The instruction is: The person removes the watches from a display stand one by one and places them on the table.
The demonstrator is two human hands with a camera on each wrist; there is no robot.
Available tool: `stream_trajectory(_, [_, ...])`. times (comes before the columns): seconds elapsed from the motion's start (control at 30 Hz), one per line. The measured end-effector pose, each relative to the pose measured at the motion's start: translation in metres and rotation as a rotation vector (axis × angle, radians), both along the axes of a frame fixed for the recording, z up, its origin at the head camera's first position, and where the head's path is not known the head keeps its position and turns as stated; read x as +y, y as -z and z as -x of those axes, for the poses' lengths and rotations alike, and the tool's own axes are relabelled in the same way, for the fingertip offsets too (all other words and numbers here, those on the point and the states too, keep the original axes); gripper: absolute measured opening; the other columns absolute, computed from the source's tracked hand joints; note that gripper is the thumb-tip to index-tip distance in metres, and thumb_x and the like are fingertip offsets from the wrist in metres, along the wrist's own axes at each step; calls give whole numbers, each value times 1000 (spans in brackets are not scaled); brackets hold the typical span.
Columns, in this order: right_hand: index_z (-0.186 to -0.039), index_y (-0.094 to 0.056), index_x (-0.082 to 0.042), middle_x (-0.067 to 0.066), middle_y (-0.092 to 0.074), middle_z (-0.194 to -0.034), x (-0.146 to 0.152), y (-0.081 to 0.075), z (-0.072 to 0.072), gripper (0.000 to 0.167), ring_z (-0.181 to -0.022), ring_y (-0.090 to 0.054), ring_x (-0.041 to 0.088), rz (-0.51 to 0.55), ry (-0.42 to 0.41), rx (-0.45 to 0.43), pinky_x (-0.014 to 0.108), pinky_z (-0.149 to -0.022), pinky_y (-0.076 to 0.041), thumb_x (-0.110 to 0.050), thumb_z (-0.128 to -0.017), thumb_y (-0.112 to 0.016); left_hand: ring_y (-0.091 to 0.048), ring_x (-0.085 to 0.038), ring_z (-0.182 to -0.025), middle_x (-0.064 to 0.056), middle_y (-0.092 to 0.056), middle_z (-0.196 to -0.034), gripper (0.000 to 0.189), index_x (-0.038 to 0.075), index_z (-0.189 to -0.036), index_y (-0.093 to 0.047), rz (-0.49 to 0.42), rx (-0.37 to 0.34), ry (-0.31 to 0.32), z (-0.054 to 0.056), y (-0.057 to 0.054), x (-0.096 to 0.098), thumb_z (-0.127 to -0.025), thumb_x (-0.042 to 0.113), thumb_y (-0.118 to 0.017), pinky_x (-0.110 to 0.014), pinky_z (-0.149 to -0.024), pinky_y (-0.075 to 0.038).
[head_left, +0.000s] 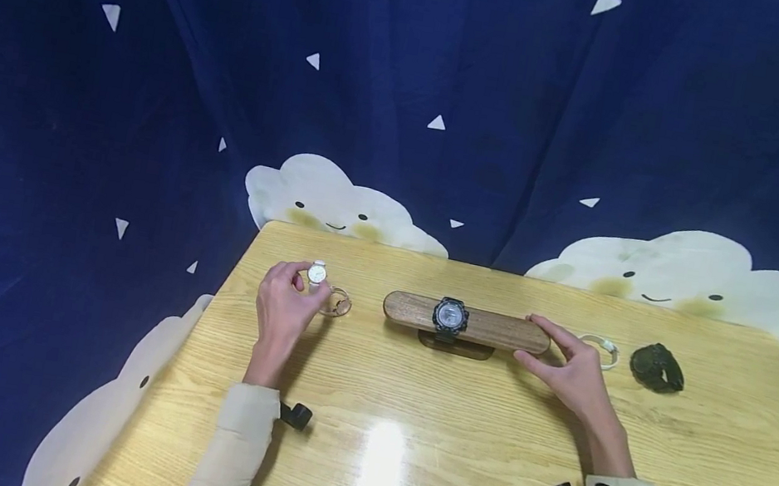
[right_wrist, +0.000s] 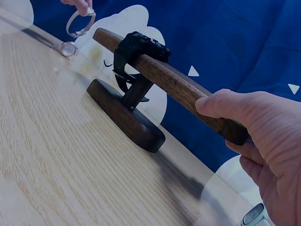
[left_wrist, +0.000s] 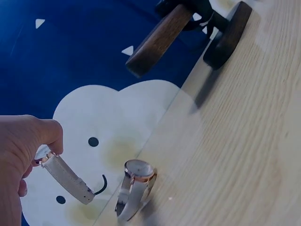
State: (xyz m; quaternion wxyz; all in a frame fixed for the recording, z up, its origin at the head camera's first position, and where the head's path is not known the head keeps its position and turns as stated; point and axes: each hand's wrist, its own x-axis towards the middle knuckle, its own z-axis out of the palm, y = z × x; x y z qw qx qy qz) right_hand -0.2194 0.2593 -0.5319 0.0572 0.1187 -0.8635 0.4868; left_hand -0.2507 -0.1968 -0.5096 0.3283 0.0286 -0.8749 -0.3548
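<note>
Near the table's left end, my left hand (head_left: 285, 303) pinches a white-strapped wristwatch (head_left: 317, 272) by its case, raised off the table. Its strap hangs down in the left wrist view. A second pale-strapped watch with a rose-gold case (left_wrist: 139, 170) stands on the table close by. My right hand (head_left: 574, 376) grips the right end of a wooden watch stand (head_left: 409, 311), thumb on one side and fingers beneath. Around the middle of the stand's bar sits a chunky black watch (head_left: 450, 317). The stand's dark base (right_wrist: 122, 117) rests on the table.
Right of the stand lie a white-banded watch (head_left: 613, 356), partly behind my right hand, and another black watch (head_left: 656, 367). A blue curtain (head_left: 403, 52) with white clouds and triangles hangs behind the wooden table (head_left: 478, 458).
</note>
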Motion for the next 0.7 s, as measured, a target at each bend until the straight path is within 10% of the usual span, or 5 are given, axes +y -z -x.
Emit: stream_trajectory(0.7, [-148,-59,-10,14,-58,-150,0,-1,0,66,-142,-48,43,5,-4,-12,67,-113,-39,-22,-89,-86,-57,-27,-74,-5,-59,-77,32,5,-100,-80,71,-195,-61,3,9,-24,-73,22,-85,-41,-61,-46])
